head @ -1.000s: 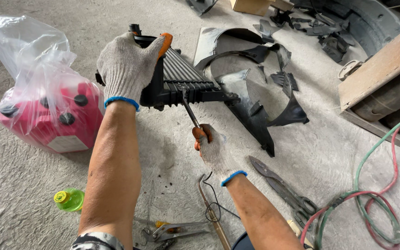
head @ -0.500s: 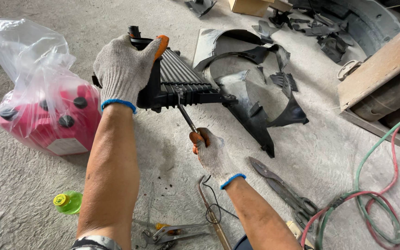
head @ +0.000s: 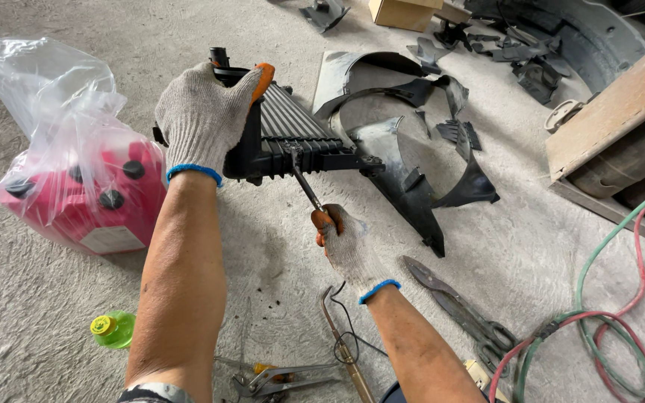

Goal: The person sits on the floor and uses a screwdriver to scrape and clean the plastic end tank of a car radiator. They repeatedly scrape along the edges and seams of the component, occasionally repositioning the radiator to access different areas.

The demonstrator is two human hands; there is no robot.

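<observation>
On concrete floor: left hand grip clamps radiator; right hand grip holds screwdriver.

Bright, even daylight; soft shadows under arms; sharp focus; slight wide-angle bend at edges; no glare.
</observation>
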